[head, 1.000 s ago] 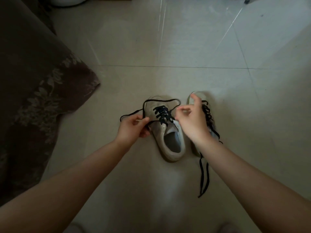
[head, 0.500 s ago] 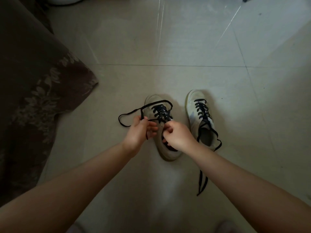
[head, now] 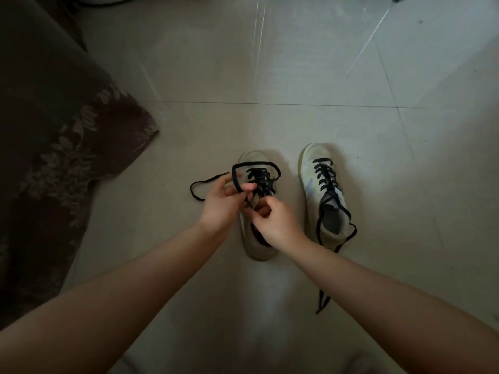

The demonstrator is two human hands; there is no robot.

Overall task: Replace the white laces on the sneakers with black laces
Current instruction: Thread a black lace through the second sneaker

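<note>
We list the left sneaker point(head: 258, 245) as off-white, threaded with a black lace point(head: 255, 165) whose loose end trails dark over the floor. We list the right sneaker point(head: 318, 171) as white with a pale blue side marking, a yellowed sole edge and a grey lining, its own black lace point(head: 325, 176) crossing in bars. We record the floor tiles point(head: 297, 63) as pale beige-grey with thin dark grout lines, and the fabric point(head: 62, 147) as dark brown with a lighter leaf-and-flower pattern.
</note>
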